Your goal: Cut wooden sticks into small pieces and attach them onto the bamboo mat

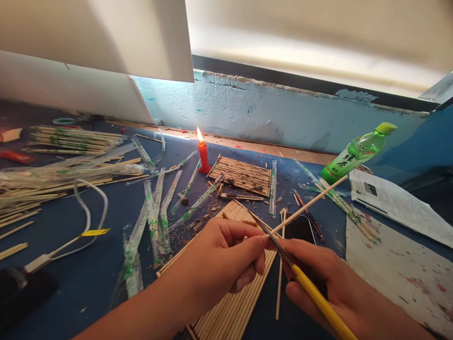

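Observation:
My left hand (233,257) is closed, pinching one end of a thin wooden chopstick (311,203) that slants up to the right. In my right hand (329,269) is a knife with a yellow handle (320,300). Its narrow blade (264,224) crosses the chopstick close to my left fingertips. Below both hands lies a mat of chopsticks set side by side (237,307), partly hidden by my left hand. Beyond it rests a smaller panel of sticks with dark marks (244,174).
A lit red candle (203,156) stands behind the mat. Torn chopstick wrappers (152,222) and wrapped bundles (74,139) cover the left. A green bottle (357,153), papers (399,203) and a phone (299,229) lie right. A white cable (102,212) loops at left.

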Motion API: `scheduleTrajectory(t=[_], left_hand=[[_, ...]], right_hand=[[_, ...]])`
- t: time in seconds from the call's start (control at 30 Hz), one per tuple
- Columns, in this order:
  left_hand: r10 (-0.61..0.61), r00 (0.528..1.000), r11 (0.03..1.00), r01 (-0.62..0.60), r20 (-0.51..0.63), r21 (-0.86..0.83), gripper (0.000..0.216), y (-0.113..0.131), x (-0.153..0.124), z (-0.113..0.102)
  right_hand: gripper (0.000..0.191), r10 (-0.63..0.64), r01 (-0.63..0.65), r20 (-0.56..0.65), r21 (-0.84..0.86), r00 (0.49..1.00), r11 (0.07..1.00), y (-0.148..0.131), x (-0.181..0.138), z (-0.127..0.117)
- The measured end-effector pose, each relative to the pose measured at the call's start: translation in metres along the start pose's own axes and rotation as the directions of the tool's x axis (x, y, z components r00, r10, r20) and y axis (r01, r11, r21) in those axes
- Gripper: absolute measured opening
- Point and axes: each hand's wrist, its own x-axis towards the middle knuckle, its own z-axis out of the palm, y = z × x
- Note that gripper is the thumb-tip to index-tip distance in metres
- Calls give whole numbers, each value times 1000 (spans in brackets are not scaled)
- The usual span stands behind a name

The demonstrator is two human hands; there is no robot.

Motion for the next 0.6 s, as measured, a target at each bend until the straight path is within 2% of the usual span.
scheduleTrajectory(t=[0.07, 0.17, 0.23, 0.33, 0.6], left_hand=[[19, 1000, 1000, -19, 1, -9, 34, 1, 0, 2], [14, 1000, 999, -13, 18, -30, 33, 1, 0, 2], [-10, 1000, 999, 11, 22, -34, 33, 0, 1, 2], [-30, 999, 1000, 30, 15, -6, 34, -1, 2, 0], [32, 999, 994, -29, -25, 102, 35, 2, 0, 2]], right_hand=[[38, -3, 2, -27, -47, 1000, 999, 2, -1, 2], [24, 65, -67, -27, -100, 998, 993, -3, 1, 4], [25, 100, -100, -3, -96, 995, 990, -7, 3, 5], [31, 81, -81, -8, -64, 997, 995, -9, 5, 4], [41, 46, -50, -42, -112, 998, 992, 9, -4, 1]])
